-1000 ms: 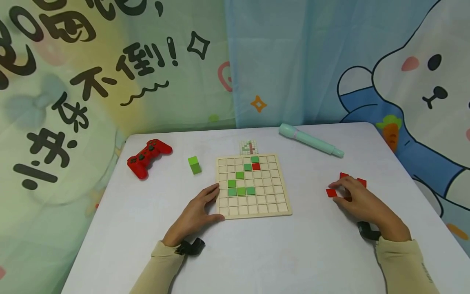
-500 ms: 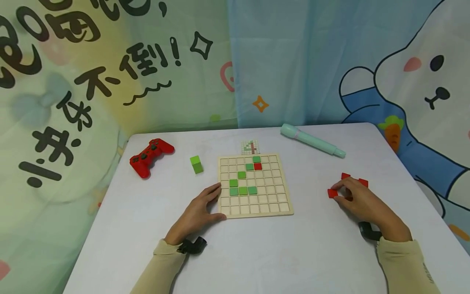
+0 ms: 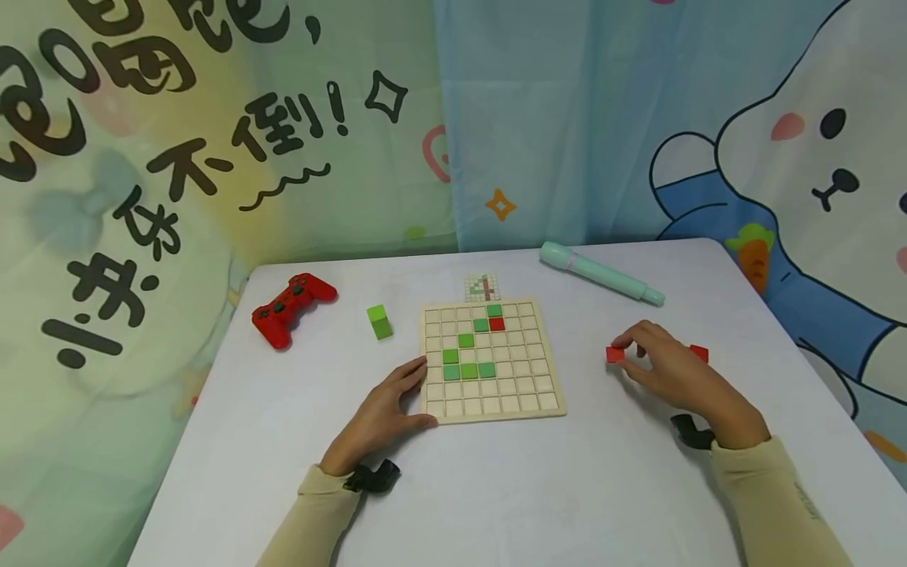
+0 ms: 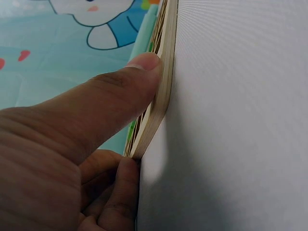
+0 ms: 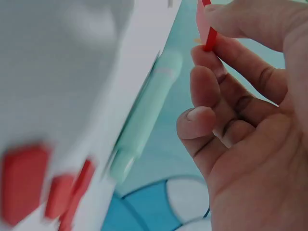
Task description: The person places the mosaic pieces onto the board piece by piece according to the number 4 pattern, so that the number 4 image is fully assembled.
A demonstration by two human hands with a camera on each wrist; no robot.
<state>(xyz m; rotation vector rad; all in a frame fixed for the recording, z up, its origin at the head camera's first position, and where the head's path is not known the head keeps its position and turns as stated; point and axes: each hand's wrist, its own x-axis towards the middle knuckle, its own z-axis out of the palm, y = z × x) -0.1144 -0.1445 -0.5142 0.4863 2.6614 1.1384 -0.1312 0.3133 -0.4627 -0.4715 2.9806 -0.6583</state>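
A square wooden grid board lies mid-table with several green tiles and one red tile in its cells. My left hand holds its near-left corner, thumb at the front edge and fingers along the left side. In the left wrist view, the thumb presses against the board's edge. Over on the right, my right hand pinches a red square tile between thumb and fingertips. The right wrist view shows this thin tile nearly edge-on, the other fingers loosely curled.
Loose red tiles lie behind the right hand, partly hidden by it. Green pieces sit left of the board, near a red game controller. A small patterned card touches the far edge; a mint-green tube lies at back right.
My right hand has lifted the red tile away from the other red ones and moved slightly left and farther back. The left hand stays at the board's corner.
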